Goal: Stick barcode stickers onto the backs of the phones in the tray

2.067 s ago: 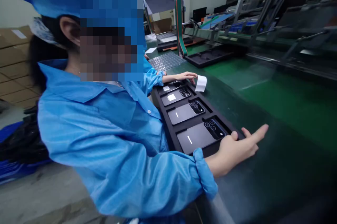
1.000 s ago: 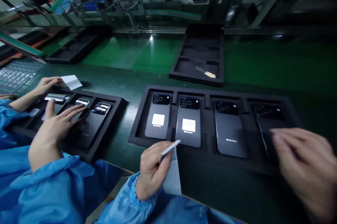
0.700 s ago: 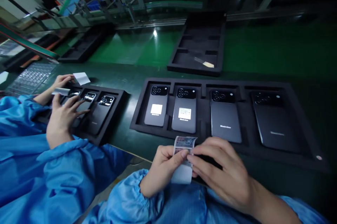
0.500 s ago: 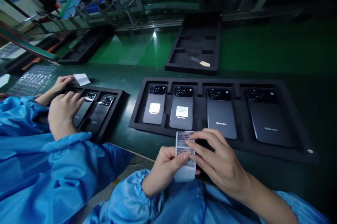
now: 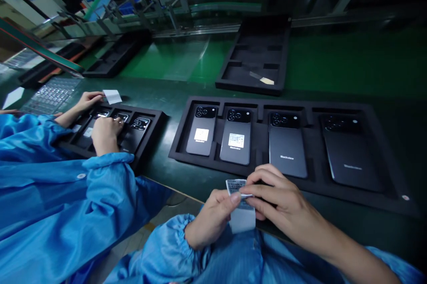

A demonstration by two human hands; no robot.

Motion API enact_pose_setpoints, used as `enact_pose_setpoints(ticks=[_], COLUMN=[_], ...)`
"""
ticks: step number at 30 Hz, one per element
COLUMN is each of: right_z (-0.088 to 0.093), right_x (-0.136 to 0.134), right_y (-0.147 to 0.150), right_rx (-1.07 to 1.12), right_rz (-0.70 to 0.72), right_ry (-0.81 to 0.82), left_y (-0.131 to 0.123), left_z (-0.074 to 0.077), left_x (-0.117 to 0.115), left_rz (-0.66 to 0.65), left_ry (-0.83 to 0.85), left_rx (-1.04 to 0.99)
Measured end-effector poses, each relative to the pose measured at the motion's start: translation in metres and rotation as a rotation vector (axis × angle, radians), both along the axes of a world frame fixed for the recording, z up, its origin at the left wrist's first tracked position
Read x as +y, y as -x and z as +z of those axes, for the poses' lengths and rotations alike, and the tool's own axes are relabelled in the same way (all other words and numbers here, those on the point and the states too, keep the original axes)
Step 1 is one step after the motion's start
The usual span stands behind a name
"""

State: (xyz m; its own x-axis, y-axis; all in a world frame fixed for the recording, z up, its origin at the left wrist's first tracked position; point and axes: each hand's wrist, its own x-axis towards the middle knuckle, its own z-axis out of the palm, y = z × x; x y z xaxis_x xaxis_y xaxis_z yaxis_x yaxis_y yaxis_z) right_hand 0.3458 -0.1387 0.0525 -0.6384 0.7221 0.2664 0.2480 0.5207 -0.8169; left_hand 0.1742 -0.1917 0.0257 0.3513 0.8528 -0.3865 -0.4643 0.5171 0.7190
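Observation:
In my left hand (image 5: 211, 217) is a strip of printed labels (image 5: 243, 222), pinched under the thumb. The strip bends over at its upper part, and its pale lower end hangs down. Closed on the label's right edge are the fingertips of my right hand (image 5: 283, 197); the exact grip is partly hidden. Just beyond my hands lies a black foam tray (image 5: 256, 170) with dark phones, backs up. White labels sit on the leftmost phone (image 5: 202, 130) and the second phone (image 5: 235, 137). The third phone (image 5: 287, 146) and the rightmost phone (image 5: 352, 153) show bare backs.
At left, a co-worker's hands (image 5: 105, 133) work over another foam tray (image 5: 155, 130) of phones, one holding a white paper (image 5: 112, 96). Behind, a foam tray (image 5: 250, 84) holds a small tan-ended strip. A clear plastic tray (image 5: 53, 93) lies far left.
The label strip, flat before, now bends at my right fingertips, which have drawn back toward my left hand. The co-worker's nearer hand has moved right over their tray. The view has shifted slightly.

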Motion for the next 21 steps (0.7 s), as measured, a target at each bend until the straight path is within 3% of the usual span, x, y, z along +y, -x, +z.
enact_pose_setpoints(ticks=[3, 5, 16, 21], right_z=[0.002, 0.003, 0.010, 0.010], right_x=[0.002, 0.001, -0.018, -0.019], right_y=[0.002, 0.003, 0.015, 0.014], right_rx=[-0.034, -0.094, -0.348, -0.353], right_rz=[0.027, 0.026, -0.147, -0.191], right_ry=[-0.054, -0.132, -0.773, -0.701], left_y=[-0.002, -0.005, -0.011, -0.014], left_z=[0.002, 0.005, 0.012, 0.014], left_x=[0.001, 0.002, 0.008, 0.007], left_rz=[0.130, 0.150, 0.242, 0.275], left_ry=[0.159, 0.254, 0.474, 0.464], left_rx=[-0.079, -0.123, -0.109, -0.063])
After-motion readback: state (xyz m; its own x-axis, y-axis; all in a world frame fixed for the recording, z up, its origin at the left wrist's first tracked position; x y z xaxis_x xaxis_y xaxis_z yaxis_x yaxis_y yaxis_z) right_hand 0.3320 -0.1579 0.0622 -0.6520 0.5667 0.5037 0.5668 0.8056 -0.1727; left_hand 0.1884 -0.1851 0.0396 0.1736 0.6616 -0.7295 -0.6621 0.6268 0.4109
